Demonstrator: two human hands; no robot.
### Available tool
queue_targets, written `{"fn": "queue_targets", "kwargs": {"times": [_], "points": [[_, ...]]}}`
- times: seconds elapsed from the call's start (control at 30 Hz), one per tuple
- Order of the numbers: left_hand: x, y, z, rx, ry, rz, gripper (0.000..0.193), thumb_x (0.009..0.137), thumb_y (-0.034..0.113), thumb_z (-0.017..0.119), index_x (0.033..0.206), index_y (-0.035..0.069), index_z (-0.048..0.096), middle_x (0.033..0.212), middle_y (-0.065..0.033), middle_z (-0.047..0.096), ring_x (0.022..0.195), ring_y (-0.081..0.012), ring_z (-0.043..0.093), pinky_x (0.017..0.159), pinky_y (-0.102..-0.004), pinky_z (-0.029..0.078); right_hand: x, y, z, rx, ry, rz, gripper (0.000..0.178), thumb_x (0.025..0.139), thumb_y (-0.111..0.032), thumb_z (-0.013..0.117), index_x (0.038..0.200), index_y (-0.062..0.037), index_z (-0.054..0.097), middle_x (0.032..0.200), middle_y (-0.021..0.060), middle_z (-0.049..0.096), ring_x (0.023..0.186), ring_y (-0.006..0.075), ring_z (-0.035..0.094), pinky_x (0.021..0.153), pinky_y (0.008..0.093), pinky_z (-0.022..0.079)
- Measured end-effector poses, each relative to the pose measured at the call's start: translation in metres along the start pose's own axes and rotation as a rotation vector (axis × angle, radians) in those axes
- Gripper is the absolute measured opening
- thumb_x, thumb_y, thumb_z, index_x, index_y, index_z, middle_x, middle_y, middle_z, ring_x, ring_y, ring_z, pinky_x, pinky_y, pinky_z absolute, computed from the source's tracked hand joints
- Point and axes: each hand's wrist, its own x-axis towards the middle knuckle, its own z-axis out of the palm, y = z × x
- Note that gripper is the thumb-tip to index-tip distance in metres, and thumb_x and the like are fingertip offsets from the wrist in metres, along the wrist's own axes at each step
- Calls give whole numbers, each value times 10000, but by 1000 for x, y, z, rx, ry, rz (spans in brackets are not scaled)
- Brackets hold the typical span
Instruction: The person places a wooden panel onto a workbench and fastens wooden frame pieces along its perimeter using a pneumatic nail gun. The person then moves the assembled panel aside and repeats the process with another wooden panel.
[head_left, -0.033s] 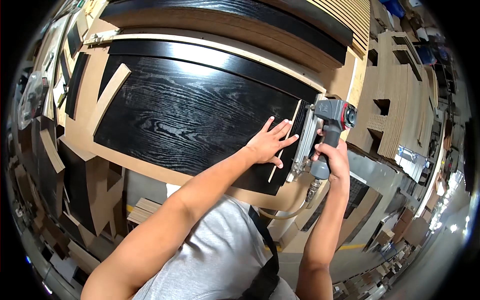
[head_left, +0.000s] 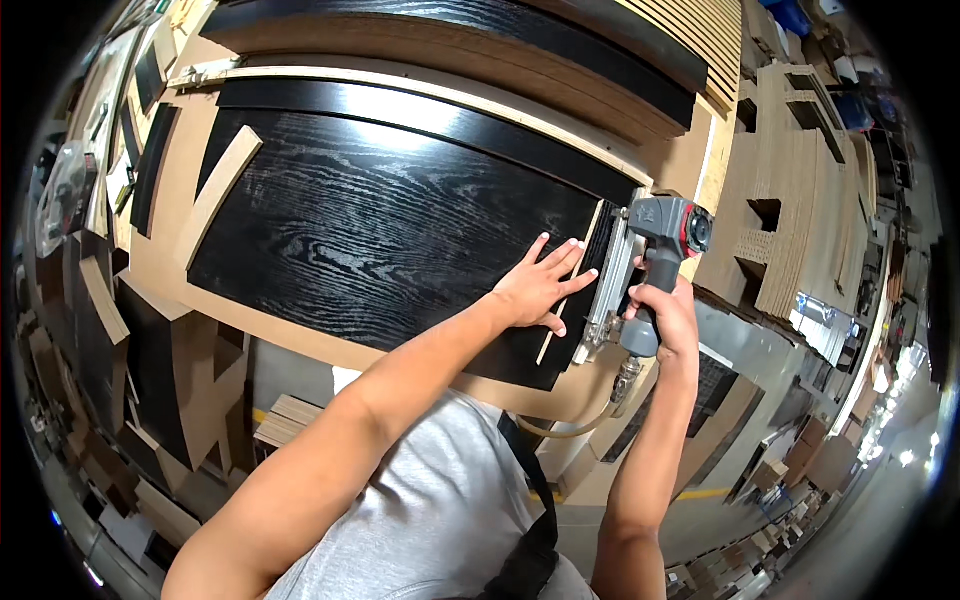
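My right hand [head_left: 670, 318] is wrapped round the handle of a grey pneumatic nail gun [head_left: 660, 225] with a red-ringed head. The gun's silver magazine [head_left: 612, 285] lies along the right end of a black wood-grain panel [head_left: 350, 225]. An air hose [head_left: 560, 434] runs from the handle's base toward my body. With fingers spread, my left hand [head_left: 540, 287] lies flat on the panel's right part, across a narrow black strip with a pale edge [head_left: 546, 345]. The magazine hides part of the panel's right end.
A pale wooden rail [head_left: 420, 88] borders the panel's far side, and long black boards [head_left: 450, 40] are stacked beyond. A short light-edged piece [head_left: 222, 195] lies at the panel's left end. Stacked brown boards [head_left: 810, 220] stand to the right, black-faced boxes [head_left: 165, 370] at the lower left.
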Motion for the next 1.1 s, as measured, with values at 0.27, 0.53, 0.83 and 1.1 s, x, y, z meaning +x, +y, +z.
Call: {"fn": "queue_targets", "kwargs": {"times": [0.27,0.53,0.83,1.1], "points": [[0,0,4,-10,21,2,1044,696,669,718,1546,187,349,1607,-201,263,1528,-337,162,1191,-624,130,7,-1,7,-13,26,49,385,738,-8,631,1119,33,602,674,72,586,531,180,599,547,297,492],[1,1,7,8,18,-1,1112,672,676,730,1561,160,307,1611,-194,261,1525,-330,172,1200,-608,121,-15,7,13,-32,39,24,407,735,0,630,1138,44,585,691,79,600,529,177,601,535,300,495],[1,-3,9,25,47,-30,1333,628,691,753,1542,-72,154,1603,-196,273,1524,-302,179,1222,-565,107,-89,55,22,79,69,83,454,748,34,620,1199,46,567,696,80,629,531,168,615,526,290,501],[2,-1,11,37,41,-37,1327,644,712,737,1545,-64,149,1610,-174,267,1529,-286,164,1227,-562,90,-92,67,39,107,87,123,428,736,54,620,1161,60,570,698,91,624,524,169,611,510,293,502]]}}
